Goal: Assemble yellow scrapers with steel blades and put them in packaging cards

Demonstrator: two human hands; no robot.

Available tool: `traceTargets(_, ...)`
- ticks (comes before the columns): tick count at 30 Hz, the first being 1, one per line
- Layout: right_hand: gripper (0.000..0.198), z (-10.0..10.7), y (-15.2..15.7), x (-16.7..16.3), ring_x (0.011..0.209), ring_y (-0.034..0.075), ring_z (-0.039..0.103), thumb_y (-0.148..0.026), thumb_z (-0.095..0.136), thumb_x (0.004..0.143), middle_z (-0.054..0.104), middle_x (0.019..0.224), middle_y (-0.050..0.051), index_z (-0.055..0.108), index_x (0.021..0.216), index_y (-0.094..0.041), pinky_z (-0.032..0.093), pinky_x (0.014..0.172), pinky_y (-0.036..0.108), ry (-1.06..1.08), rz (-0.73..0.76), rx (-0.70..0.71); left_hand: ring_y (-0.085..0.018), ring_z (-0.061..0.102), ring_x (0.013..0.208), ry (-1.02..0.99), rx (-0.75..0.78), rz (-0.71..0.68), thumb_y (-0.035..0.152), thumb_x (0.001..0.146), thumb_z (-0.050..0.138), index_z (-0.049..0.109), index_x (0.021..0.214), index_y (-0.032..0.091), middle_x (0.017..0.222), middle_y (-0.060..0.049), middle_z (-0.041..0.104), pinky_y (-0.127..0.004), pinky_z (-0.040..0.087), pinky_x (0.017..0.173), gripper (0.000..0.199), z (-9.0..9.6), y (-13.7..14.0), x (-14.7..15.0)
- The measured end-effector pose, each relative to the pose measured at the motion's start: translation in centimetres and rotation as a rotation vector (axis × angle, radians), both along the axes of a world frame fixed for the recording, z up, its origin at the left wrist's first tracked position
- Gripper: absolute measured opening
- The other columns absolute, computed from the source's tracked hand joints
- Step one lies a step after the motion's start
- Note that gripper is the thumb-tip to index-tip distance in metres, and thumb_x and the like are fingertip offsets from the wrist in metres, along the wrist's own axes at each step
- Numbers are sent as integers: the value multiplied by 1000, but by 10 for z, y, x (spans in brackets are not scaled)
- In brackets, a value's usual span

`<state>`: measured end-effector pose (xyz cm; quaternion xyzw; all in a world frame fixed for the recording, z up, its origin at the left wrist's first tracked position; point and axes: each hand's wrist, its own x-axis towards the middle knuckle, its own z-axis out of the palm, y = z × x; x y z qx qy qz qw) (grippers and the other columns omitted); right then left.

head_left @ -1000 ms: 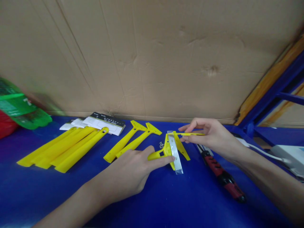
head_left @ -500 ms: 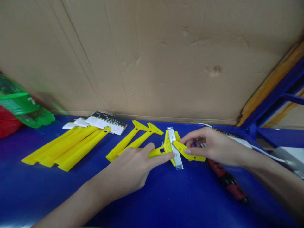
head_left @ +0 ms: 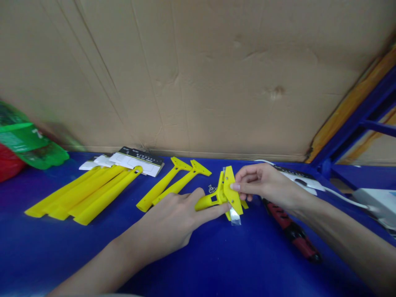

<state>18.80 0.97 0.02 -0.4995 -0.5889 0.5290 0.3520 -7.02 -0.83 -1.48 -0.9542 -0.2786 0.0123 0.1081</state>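
Observation:
My left hand (head_left: 182,214) is closed round the handle of a yellow scraper (head_left: 206,202), its index finger reaching to the scraper's head. A blade in a clear wrapper (head_left: 235,218) lies across that head, its lower end sticking out. Over the blade sits a yellow cover plate (head_left: 232,192) with small holes or screws in it. My right hand (head_left: 258,181) pinches the plate's right edge between thumb and fingers. Several small metal screws (head_left: 212,189) lie behind the scraper. Two more yellow scraper handles (head_left: 182,181) rest to the left.
Several yellow handles (head_left: 93,198) with printed cards (head_left: 136,161) lie at the left. A red and black electric screwdriver (head_left: 292,233) lies under my right forearm. A green bottle (head_left: 34,144) stands far left, a white box with a cable (head_left: 374,202) far right. Cardboard (head_left: 198,82) walls the back.
My right hand has turned the yellow cover plate from slanting across the blade to lying along it, over the scraper's head. My left hand keeps its hold.

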Motion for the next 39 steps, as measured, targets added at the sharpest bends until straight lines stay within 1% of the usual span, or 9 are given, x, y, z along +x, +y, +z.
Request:
traceTargets(8,41,-12,-3,-5,46,11,62,-47,91,70,70,55,-2,66,86,-18,50,48,23,31,28,43,-24,72,77,37,11,0,-1,92,47,28,161,48,113,-7,64,-34,59,64,87,-1,2,-2)
traceTargets(11,40,-11,-5,-7,46,11,61,-48,91,71,69,53,-2,67,81,-18,49,48,23,32,33,64,-23,72,77,31,24,-6,-1,92,48,29,161,48,113,-7,64,-34,59,64,86,-2,2,-2)
traceTargets(15,40,-12,-7,-10,47,11,60,-47,92,70,68,57,-3,67,83,-18,50,49,24,59,22,88,-25,73,81,-3,44,-11,-3,91,46,30,161,44,112,-6,65,-35,60,65,86,-4,2,-3)
traceTargets(21,40,-12,-8,-9,52,11,60,-43,94,69,68,61,-3,65,82,-18,50,52,24,37,45,97,-26,75,86,-43,81,-31,-6,87,44,25,164,38,119,-8,68,-38,63,70,90,-5,1,-8)
traceTargets(25,37,-9,-6,-5,54,10,58,-43,93,70,68,64,-1,67,76,-18,46,52,24,1,66,109,-26,75,91,-94,108,-92,-6,85,44,35,160,34,119,-8,68,-37,62,72,86,-4,1,-10)
traceTargets(29,35,-9,-6,-3,65,14,61,-47,89,74,74,76,4,70,75,-17,48,60,27,-39,130,93,-25,75,94,-125,126,-141,-7,84,44,44,154,30,119,-8,70,-36,62,77,79,-3,2,-9)
traceTargets(33,39,-10,-8,-4,58,14,56,-54,83,79,70,68,3,72,74,-17,44,56,29,-89,115,96,-24,75,93,-155,146,-152,-7,84,43,45,153,27,117,-8,72,-35,62,78,78,-1,3,-8)
traceTargets(36,40,-12,-9,-6,55,13,53,-55,83,78,65,62,1,69,70,-18,39,54,28,-93,92,112,-25,76,92,-175,154,-148,-7,84,43,42,155,24,118,-9,73,-36,63,79,77,-3,3,-7)
traceTargets(39,40,-11,-10,-7,56,12,51,-53,86,76,64,62,0,69,69,-18,36,54,26,-78,98,111,-26,76,96,-174,140,-157,-7,86,43,48,150,21,122,-11,73,-38,63,83,71,-4,2,-7)
